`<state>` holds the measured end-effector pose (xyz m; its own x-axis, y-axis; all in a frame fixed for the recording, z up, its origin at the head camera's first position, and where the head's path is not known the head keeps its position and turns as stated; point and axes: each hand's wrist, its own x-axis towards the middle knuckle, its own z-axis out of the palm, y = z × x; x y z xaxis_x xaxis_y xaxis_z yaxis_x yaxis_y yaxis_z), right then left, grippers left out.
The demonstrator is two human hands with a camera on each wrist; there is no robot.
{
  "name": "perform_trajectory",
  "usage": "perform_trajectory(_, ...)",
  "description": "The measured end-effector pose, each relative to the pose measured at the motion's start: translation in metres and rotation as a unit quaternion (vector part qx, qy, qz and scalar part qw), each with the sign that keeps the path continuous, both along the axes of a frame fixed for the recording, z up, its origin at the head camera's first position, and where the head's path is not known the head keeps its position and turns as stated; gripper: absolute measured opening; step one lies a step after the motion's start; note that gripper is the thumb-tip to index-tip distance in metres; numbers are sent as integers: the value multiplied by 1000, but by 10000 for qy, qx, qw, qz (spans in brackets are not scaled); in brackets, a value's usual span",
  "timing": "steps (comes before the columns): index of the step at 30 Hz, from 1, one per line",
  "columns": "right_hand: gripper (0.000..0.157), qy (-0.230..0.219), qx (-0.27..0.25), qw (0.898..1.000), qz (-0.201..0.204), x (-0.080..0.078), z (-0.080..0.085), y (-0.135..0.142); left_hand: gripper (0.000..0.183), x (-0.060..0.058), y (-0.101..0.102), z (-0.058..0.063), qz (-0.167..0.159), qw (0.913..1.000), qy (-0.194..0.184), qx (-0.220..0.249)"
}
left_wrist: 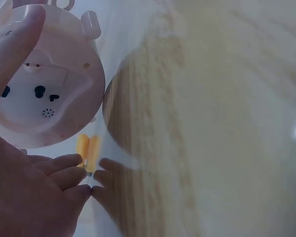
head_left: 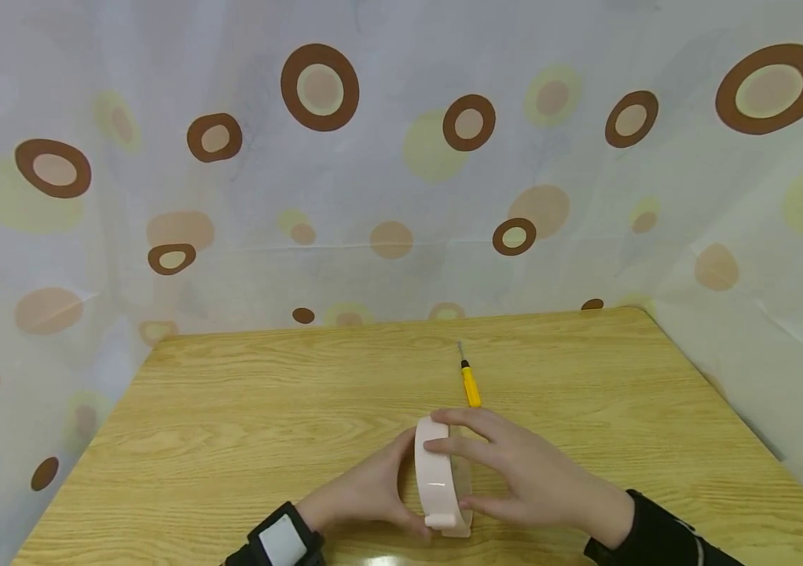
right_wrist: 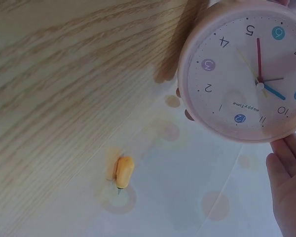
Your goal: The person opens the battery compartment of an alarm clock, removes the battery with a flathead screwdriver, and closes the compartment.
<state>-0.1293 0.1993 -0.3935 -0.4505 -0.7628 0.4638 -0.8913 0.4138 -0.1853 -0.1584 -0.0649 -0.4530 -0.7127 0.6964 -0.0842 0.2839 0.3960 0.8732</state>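
A pale pink alarm clock stands on its rim, held between both hands. My left hand grips it from the left, its thumb lying over the clock back in the left wrist view; small dark knobs and a speaker grille show there. From the right, my right hand holds it, with fingertips on the upper rim and the thumb lower down on the near side. In the right wrist view, the clock face appears upside down, with red and blue hands.
Beyond the clock, a screwdriver with a yellow handle lies on the wooden table, its tip pointing away. A pale curtain with brown rings and coloured dots surrounds the back and sides.
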Motion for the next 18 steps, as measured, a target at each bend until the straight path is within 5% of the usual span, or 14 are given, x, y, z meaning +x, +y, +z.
perform_trajectory(9, 68, -105, 49, 9999, -103, -1, 2, 0, 129, 0, 7, 0, -383, 9976, -358, 447)
perform_trajectory(18, 68, -6, 76, 9999, -120, 0, 2, 0, 124, 1, 9, -1, -341, 9969, -362, 614)
